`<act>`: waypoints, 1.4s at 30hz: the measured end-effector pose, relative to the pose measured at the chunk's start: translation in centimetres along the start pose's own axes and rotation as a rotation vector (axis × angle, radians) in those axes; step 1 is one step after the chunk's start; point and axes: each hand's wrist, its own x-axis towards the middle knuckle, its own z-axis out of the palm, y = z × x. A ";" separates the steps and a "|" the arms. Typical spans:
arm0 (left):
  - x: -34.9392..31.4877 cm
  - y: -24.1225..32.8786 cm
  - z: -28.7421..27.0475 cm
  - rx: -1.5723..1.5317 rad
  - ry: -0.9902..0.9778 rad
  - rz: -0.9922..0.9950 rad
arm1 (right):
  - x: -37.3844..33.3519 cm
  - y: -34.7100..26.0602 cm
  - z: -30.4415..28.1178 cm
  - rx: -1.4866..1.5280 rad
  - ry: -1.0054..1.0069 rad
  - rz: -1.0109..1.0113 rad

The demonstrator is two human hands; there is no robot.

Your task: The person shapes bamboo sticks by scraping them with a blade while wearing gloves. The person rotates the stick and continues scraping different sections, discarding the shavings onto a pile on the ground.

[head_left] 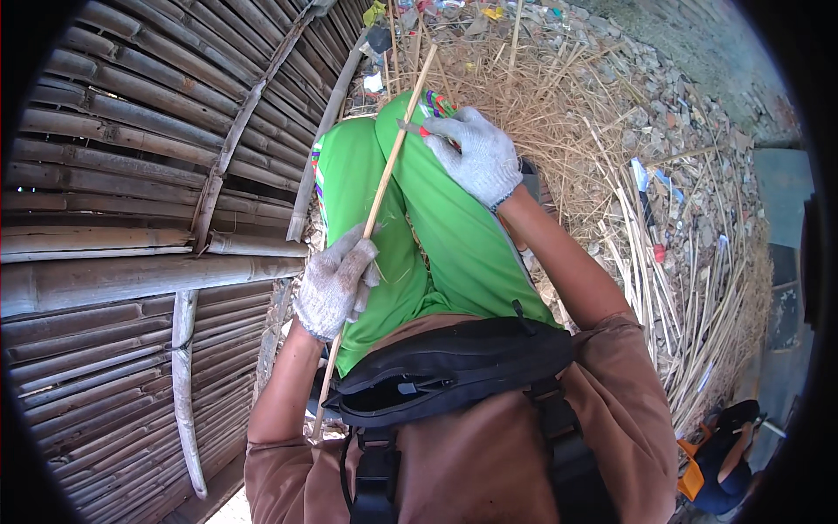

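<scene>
Diagonally across green trousers, a pale stick, left gloved hand with grip curled around it, right gloved hand with grip pinching a red-handled knife, blade crossing the stick's upper part.

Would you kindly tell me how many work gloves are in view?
2: one glove on the left hand, which grips the strip; the other glove on the right hand, holding the red-handled blade. Others may be hidden.
</scene>
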 end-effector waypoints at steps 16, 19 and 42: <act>-1.8 -1.1 -0.7 -0.012 -0.001 -0.011 | 0.4 0.5 -0.3 0.001 -0.029 -0.040; 1.9 -0.1 -0.3 -0.038 -0.028 0.046 | 0.6 0.3 -0.2 -0.010 -0.030 -0.057; -8.9 -7.8 -4.5 0.523 0.054 0.374 | 0.5 -0.1 0.6 -0.034 0.034 -0.010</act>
